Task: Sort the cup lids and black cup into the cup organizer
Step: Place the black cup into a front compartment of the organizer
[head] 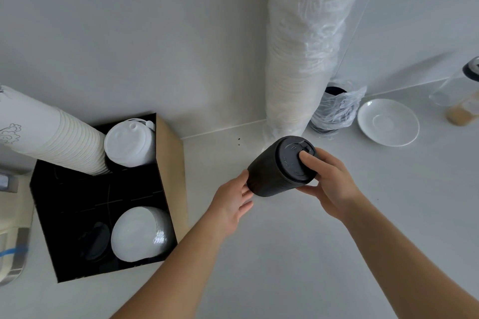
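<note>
Both hands (232, 204) (328, 184) hold black cup (274, 173) (lidded) above bare counter (298, 254).

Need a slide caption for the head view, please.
Both hands, left hand and right hand, hold a lidded black cup beside the cup organizer.

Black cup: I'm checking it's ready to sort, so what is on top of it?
A black lid covers the black cup; the right hand grips it. Inside is hidden.

Lidded black cup (269, 176) tilts in midair, right of the cup organizer (103, 202).
</note>
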